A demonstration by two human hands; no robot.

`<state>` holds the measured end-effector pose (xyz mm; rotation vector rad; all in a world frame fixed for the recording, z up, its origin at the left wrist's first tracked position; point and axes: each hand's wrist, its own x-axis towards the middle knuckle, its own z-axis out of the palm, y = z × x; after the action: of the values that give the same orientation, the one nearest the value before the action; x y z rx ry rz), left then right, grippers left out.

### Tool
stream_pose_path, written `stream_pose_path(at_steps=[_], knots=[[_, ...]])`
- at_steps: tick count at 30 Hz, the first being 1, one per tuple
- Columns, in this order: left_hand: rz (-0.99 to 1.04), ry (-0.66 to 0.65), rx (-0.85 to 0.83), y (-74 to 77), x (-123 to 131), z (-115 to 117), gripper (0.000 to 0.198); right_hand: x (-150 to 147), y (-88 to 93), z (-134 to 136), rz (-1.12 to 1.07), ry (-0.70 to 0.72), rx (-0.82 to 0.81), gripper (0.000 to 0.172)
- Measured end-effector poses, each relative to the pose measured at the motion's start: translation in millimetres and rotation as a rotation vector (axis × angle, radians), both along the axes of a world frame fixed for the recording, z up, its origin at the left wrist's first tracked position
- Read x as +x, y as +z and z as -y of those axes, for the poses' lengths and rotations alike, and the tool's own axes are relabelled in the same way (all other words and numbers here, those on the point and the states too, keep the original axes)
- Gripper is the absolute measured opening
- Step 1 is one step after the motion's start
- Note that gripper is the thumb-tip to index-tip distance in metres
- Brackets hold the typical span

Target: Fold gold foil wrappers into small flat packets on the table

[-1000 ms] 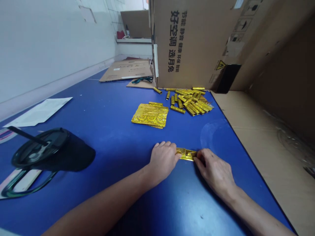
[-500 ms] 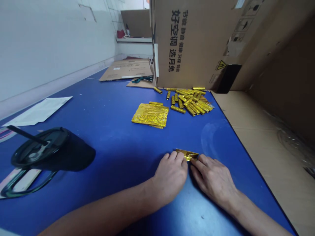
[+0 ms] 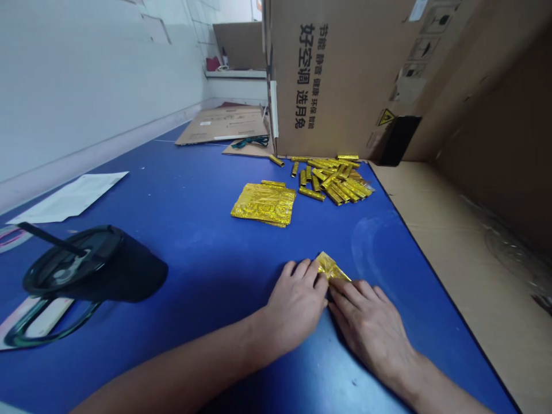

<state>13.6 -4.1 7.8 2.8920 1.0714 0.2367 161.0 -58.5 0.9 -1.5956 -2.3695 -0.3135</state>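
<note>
A piece of gold foil paper [image 3: 331,267] lies on the blue table between my hands, its near edge hidden by my fingers. My left hand [image 3: 298,302] has curled fingers pressed on the foil's left side. From the right, my right hand [image 3: 368,322] holds the foil's near edge with its fingers together. Beyond them rests a flat stack of gold sheets [image 3: 264,203], with one thin gold roll [image 3: 273,183] at its far edge. Several small gold rolls [image 3: 340,183] are heaped farther back to the right.
A black lidded cup [image 3: 125,267] with a straw and handle stands at the left, near white paper [image 3: 69,196]. A large cardboard box [image 3: 345,75] with a black phone-like object [image 3: 399,141] against it borders the back. Flattened cardboard [image 3: 228,123] lies behind.
The foil between my hands now shows a wider, pointed face beyond my fingers, where before it was a narrow strip. My right hand's fingers have shifted slightly left and lie flatter.
</note>
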Motion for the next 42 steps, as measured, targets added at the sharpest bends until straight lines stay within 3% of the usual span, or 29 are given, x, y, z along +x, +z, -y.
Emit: stream_pose_path(at_steps=[4, 12, 17, 22, 27, 31, 34, 37, 42], knots=[[-0.022, 0.016, 0.01, 1.2, 0, 0, 0.026, -2, 2.1, 3, 0.028, 0.044, 0.031, 0.025], [-0.06, 0.027, 0.027, 1.1, -1, 1, 0.042, -8, 6.1, 7, 0.032, 0.047, -0.07, 0.027], [-0.062, 0.017, 0.015, -0.3, -2, 0, 0.041, -1, 8.0, 5, -0.121, 0.049, -0.088, 0.025], [0.004, -0.024, -0.016, -5.1, -3, -4, 0.043, 18, 1.2, -8, -0.349, -0.165, -0.138, 0.024], [0.066, -0.04, -0.057, -9.4, -3, -7, 0.044, 24, -3.5, -24, -0.357, -0.318, -0.278, 0.025], [0.135, 0.049, -0.091, -7.9, 0, -9, 0.03, 20, -3.4, -26, -0.272, -0.297, -0.273, 0.016], [0.147, 0.195, -0.08, -4.4, 2, -12, 0.019, 18, -2.3, -23, -0.243, -0.272, -0.245, 0.014], [0.102, 0.33, -0.063, -0.5, 3, -15, 0.029, 17, -1.3, -21, -0.228, -0.259, -0.219, 0.013], [0.068, 0.268, -0.129, 0.9, 6, -14, 0.019, 16, -1.6, -20, -0.261, -0.237, -0.256, 0.012]])
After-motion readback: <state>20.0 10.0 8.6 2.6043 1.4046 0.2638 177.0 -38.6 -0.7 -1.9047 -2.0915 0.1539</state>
